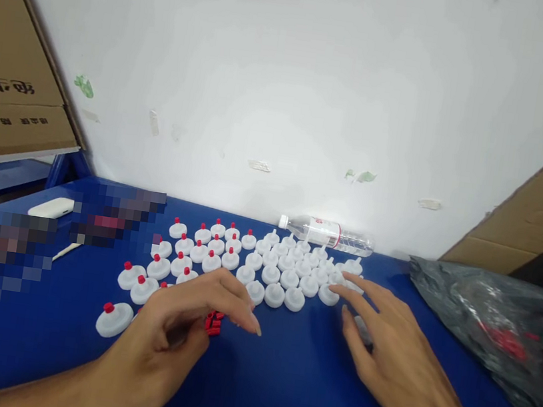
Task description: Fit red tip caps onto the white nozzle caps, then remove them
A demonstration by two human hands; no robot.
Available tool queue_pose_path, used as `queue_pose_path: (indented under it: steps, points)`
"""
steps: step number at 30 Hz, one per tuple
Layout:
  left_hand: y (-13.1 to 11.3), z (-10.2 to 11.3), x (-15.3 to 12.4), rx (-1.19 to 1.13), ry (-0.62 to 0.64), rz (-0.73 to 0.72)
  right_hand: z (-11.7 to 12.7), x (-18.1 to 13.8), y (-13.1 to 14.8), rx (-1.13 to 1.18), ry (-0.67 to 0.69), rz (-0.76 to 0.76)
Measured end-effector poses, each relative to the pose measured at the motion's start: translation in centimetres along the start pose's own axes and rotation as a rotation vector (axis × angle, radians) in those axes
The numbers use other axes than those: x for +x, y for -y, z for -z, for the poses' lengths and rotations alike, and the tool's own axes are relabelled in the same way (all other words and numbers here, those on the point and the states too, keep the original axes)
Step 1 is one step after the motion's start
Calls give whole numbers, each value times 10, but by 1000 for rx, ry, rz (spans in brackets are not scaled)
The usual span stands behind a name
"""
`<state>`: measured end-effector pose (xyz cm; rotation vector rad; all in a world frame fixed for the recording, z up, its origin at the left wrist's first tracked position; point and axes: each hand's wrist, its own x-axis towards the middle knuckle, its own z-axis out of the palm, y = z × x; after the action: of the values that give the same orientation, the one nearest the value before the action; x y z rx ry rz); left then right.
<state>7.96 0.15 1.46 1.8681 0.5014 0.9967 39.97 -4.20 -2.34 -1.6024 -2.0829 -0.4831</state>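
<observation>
My left hand point(177, 332) hovers low over the blue table, fingers bent and thumb apart from them, with nothing visible in its grasp. Just behind its fingers lies a small pile of red caps point(213, 323), partly hidden by it. To the left and behind stand several white round lids with red-capped nozzles point(114, 319). My right hand point(383, 340) is open, its fingers spread at the right edge of a cluster of white lids with bare nozzles point(290, 279). Its fingertips overlap the nearest white lid point(328, 295); whether they touch it I cannot tell.
A clear plastic bottle point(325, 233) lies along the wall. On the right is a dark grey plastic bag point(473, 313) with red pieces point(507, 341) on it or in it. A white device point(51, 207) rests at the left. Cardboard point(13, 59) stands on both sides.
</observation>
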Motion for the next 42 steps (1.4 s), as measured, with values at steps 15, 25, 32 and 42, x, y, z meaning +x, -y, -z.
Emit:
queue_pose_path:
  steps: [15, 25, 32, 42]
  points:
    - [-3, -1, 0, 9, 6, -7, -3, 0, 0, -27, 45, 75]
    - [4, -2, 1, 48, -16, -72, -5, -3, -1, 7, 8, 98]
    - [2, 2, -3, 428, 69, -243, 10, 5, 10, 99, -86, 85]
    - [-3, -10, -6, 1379, 105, -287, 22, 5, 31, 264, -80, 48]
